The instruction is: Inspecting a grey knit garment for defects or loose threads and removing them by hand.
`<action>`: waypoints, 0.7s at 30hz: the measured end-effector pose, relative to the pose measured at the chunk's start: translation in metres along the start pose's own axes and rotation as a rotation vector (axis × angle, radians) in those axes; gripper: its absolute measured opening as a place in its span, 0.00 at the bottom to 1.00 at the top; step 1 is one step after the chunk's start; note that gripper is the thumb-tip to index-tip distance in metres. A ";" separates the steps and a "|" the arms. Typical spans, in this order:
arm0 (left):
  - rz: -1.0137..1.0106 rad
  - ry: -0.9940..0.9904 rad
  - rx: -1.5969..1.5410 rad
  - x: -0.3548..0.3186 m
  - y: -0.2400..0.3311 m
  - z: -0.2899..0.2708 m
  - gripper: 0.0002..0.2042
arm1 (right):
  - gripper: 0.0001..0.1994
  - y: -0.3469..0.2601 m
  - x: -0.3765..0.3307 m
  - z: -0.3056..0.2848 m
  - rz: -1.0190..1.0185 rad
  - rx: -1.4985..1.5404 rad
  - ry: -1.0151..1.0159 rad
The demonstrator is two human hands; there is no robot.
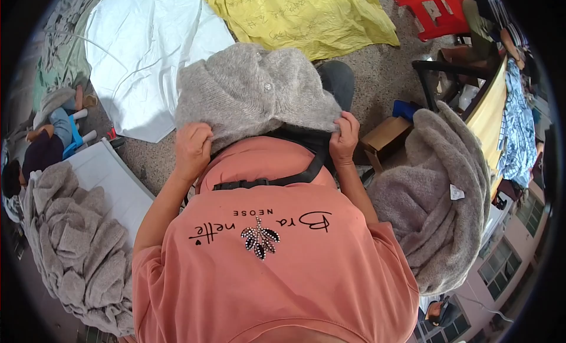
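Observation:
A grey fuzzy knit garment point(236, 89), probably a cardigan, lies spread over my lap, with small shiny spots along its middle. Its near left edge is gripped by my left hand point(193, 147), whose fingers are curled closed over the knit. At the near right corner, my right hand point(344, 138) pinches the cloth between thumb and fingers. Between the two hands the near edge hangs slightly slack above a black waist strap point(295, 177). How the far side of the garment is folded cannot be seen.
Grey knit pieces are heaped on a white table point(109, 187) at left; another grey knit pile point(439, 190) hangs at right beside a cardboard box point(386, 137). White sheeting point(147, 54) and yellow sheeting point(300, 19) cover the floor ahead. A red stool point(433, 16) stands far right. Other people sit nearby.

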State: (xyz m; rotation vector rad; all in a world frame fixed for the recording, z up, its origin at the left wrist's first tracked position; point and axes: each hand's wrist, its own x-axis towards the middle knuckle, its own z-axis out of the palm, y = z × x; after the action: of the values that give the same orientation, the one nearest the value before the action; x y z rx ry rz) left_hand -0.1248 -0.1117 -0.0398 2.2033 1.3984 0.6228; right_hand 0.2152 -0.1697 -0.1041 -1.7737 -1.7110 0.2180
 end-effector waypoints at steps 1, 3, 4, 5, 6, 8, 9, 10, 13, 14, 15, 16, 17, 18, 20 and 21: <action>0.000 -0.021 0.021 -0.004 -0.001 0.000 0.08 | 0.14 0.002 -0.002 0.001 0.125 0.059 0.067; 0.033 -0.040 0.027 -0.007 -0.002 0.002 0.08 | 0.14 0.004 -0.003 0.001 0.107 0.047 0.053; 0.065 -0.061 0.040 -0.008 -0.003 0.001 0.09 | 0.13 0.004 -0.003 0.003 0.091 0.043 0.038; 0.067 -0.061 0.042 -0.009 -0.004 0.000 0.09 | 0.13 0.005 -0.005 0.005 0.091 0.044 0.041; 0.053 -0.083 0.036 -0.011 -0.005 0.000 0.07 | 0.12 0.006 -0.008 0.005 0.120 0.053 0.039; 0.036 -0.099 0.041 -0.015 -0.006 -0.003 0.05 | 0.12 0.009 -0.008 0.005 0.142 0.073 0.039; -0.106 -0.190 -0.141 -0.018 -0.005 -0.004 0.03 | 0.11 0.011 -0.005 0.002 0.130 0.011 0.013; -0.249 -0.275 -0.324 -0.020 -0.004 -0.007 0.05 | 0.11 0.011 -0.004 0.002 0.114 -0.052 -0.012; -0.252 -0.362 -0.340 -0.013 0.008 -0.017 0.06 | 0.11 -0.029 0.043 -0.015 -0.010 -0.192 -0.199; -0.224 -0.416 -0.316 -0.012 0.010 -0.022 0.04 | 0.12 -0.044 0.057 -0.017 -0.047 -0.193 -0.277; -0.246 -0.481 -0.353 -0.014 0.006 -0.021 0.04 | 0.10 -0.049 0.073 -0.013 -0.050 0.128 -0.284; -0.246 -0.473 -0.346 -0.017 0.003 -0.021 0.04 | 0.10 -0.056 0.087 -0.005 -0.058 0.132 -0.280; -0.295 -0.545 -0.347 -0.020 0.001 -0.021 0.04 | 0.10 -0.065 0.101 0.007 -0.062 0.284 -0.299; -0.346 -0.616 -0.349 -0.023 0.000 -0.022 0.05 | 0.11 -0.073 0.115 0.021 -0.066 0.436 -0.320; -0.315 -0.572 -0.335 -0.025 -0.002 -0.020 0.06 | 0.14 -0.075 0.141 0.059 -0.095 0.476 -0.433; -0.290 -0.536 -0.329 -0.027 -0.001 -0.020 0.08 | 0.14 -0.079 0.152 0.074 -0.101 0.485 -0.436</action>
State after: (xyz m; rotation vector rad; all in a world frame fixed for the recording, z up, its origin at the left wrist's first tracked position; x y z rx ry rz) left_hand -0.1480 -0.1329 -0.0280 1.6944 1.1927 0.1256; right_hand 0.1303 -0.0073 -0.0695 -1.3373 -1.8311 0.9476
